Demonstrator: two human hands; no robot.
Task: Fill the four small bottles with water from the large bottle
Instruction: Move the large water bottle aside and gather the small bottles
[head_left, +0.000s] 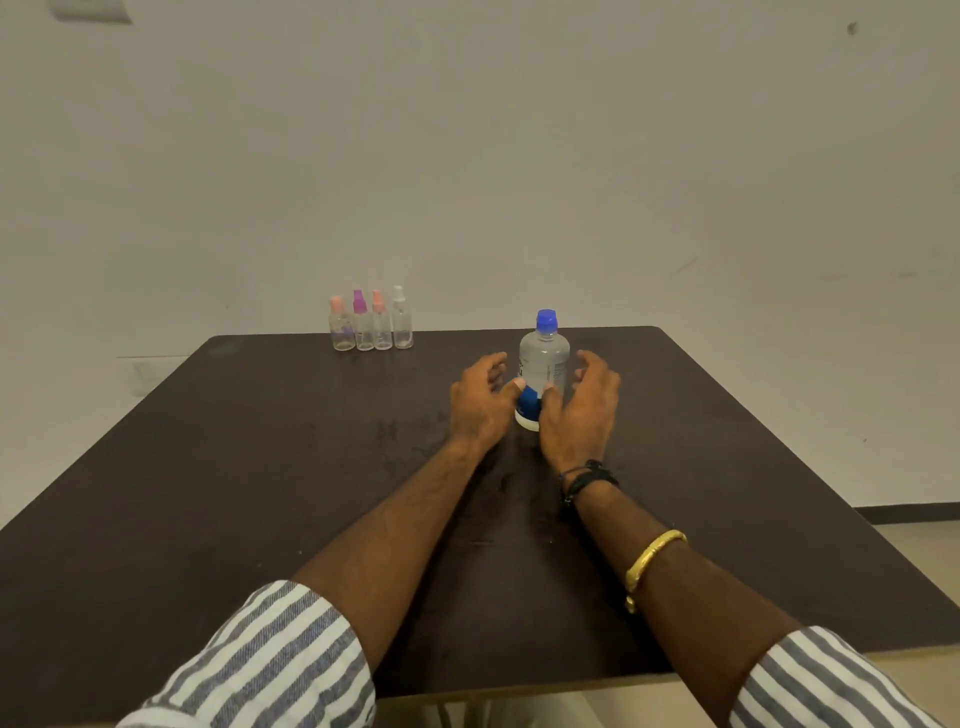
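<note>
The large clear bottle (543, 364) with a blue cap and blue label stands upright on the dark table (260, 467), capped. My left hand (480, 402) is at its left side and my right hand (579, 410) at its right, both with fingers spread. The thumbs touch or nearly touch its lower label, and neither hand is closed around it. Four small clear bottles stand in a row at the far edge: a pink-capped one (341, 325), a magenta spray one (363, 322), a second pink spray one (381, 322) and a white-capped one (402, 319). All look empty.
A pale wall stands right behind the table's far edge. The table's right edge drops to a tiled floor (914, 540). My striped sleeves are rolled up at the near edge.
</note>
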